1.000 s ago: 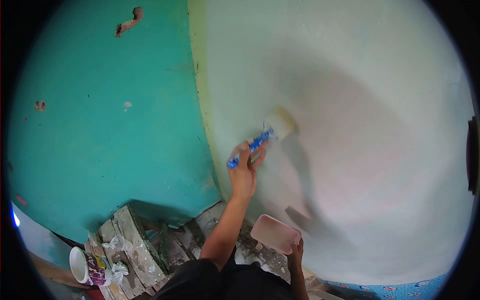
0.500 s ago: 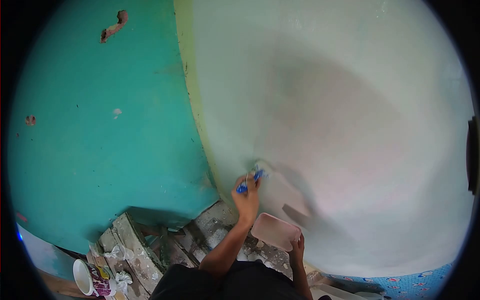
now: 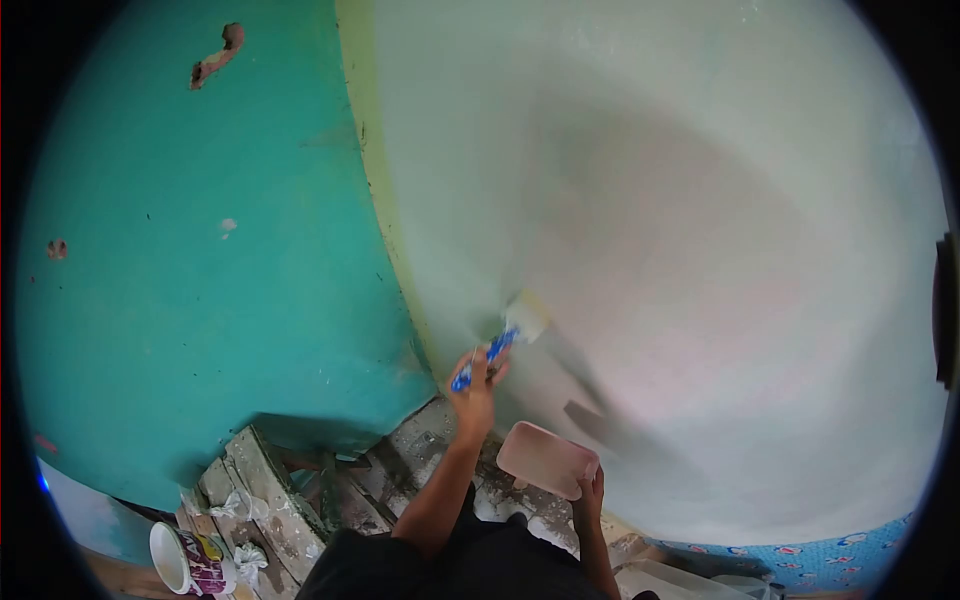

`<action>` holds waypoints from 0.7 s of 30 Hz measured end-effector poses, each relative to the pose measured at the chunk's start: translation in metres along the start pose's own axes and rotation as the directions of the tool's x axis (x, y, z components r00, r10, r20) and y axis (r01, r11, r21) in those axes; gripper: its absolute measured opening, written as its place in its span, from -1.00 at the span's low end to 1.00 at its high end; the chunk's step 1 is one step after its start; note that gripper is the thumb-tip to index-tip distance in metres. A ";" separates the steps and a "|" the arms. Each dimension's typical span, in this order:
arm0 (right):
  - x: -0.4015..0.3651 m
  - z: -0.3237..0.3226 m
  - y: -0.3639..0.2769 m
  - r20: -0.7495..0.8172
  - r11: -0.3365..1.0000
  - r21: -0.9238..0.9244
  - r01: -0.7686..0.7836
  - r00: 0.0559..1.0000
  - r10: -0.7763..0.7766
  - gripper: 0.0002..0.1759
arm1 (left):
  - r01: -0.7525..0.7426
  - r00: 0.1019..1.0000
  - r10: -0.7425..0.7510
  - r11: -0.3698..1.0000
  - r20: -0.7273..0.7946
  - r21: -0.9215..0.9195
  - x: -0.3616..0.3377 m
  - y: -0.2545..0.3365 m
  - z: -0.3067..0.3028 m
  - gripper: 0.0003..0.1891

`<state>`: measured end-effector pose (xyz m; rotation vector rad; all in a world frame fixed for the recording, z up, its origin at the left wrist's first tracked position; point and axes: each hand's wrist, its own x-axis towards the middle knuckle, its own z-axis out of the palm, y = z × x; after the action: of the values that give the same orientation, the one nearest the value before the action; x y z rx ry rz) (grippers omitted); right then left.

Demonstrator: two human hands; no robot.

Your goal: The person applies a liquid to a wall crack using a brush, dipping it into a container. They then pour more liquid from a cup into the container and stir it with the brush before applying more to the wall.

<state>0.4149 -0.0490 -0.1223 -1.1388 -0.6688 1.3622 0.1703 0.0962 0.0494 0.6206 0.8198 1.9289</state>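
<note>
And down comes the brush (image 3: 527, 316): from a second ago it has dropped across the pale wall (image 3: 660, 240) and closed in on the corner, after dipping a touch lower half a second back. The bristles now point between one and two o'clock and look to be against the wall, though blur hides the exact contact. That puts the work in hand on the low stretch near the yellowish strip (image 3: 372, 150).

The left hand (image 3: 474, 402) is closed round the blue handle, thumb and fingers pinching it. Over at five o'clock, the right hand (image 3: 590, 490) grips the near right corner of the pink tray (image 3: 540, 455), fingertips pressed to its edge. The tray has hardly shifted, nearly straight below the brush at six o'clock, so it sits close to the stroke; how much is in it, I can't tell.

Out between seven and eight, crumpled plastic (image 3: 250, 565) lies on the rough wooden surface (image 3: 285, 515), with the white bucket (image 3: 172, 560) just beside it, tilted in view. Whether the bucket rests on the planks, I can't say.
</note>
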 end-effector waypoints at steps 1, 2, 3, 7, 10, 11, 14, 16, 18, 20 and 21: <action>0.006 -0.001 0.005 -0.001 0.999 -0.021 0.031 1.000 -0.031 -0.25 | 0.021 1.000 -0.020 0.997 -0.019 0.073 -0.008 -0.011 -0.020 -0.61; 0.005 -0.003 0.010 -0.004 0.997 -0.044 0.058 0.998 -0.058 -0.26 | 0.071 0.997 -0.066 0.990 -0.045 0.125 -0.013 -0.014 -0.034 -0.62; 0.002 -0.002 0.009 -0.006 0.998 -0.040 0.055 0.998 -0.055 -0.25 | 0.125 0.991 -0.113 0.976 -0.075 0.178 -0.018 -0.015 -0.048 -0.63; 0.003 0.015 -0.010 -0.001 0.999 -0.038 0.038 0.999 -0.038 -0.21 | 0.162 0.986 -0.162 0.899 -0.036 0.406 -0.019 0.013 -0.066 -0.67; 0.002 0.031 -0.018 -0.014 0.999 -0.040 0.012 1.000 -0.013 -0.20 | 0.060 0.976 -0.172 0.807 0.136 0.588 -0.015 0.047 -0.047 -0.72; 0.003 0.037 -0.020 -0.010 0.999 -0.036 0.009 1.000 -0.009 -0.19 | -0.020 0.959 -0.172 0.750 0.224 0.661 -0.014 0.051 -0.044 -0.73; 0.003 0.052 -0.024 -0.014 1.000 -0.011 -0.013 1.000 0.013 -0.18 | -0.235 0.880 -0.222 0.565 0.421 0.791 -0.012 0.064 -0.029 -0.76; 0.003 0.058 -0.025 -0.003 1.000 0.017 -0.025 1.000 0.025 -0.17 | -0.302 0.844 -0.282 0.456 0.457 0.837 -0.016 0.074 -0.011 -0.77; 0.004 0.065 -0.025 0.025 0.998 0.058 -0.026 0.999 0.025 -0.17 | -0.381 0.805 -0.260 0.462 0.533 0.801 -0.018 0.070 -0.008 -0.78; 0.004 0.072 -0.028 0.056 0.993 0.091 -0.077 0.996 0.072 -0.23 | -0.451 0.760 -0.267 0.440 0.593 0.776 -0.016 0.065 -0.009 -0.79; 0.002 0.076 -0.032 0.073 0.989 0.104 -0.105 0.993 0.098 -0.25 | -0.482 0.736 -0.286 0.414 0.613 0.772 -0.014 0.062 -0.009 -0.81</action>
<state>0.3598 -0.0243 -0.0661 -1.0560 -0.5847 1.5107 0.1358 0.0588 0.0893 1.9824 1.3228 0.9559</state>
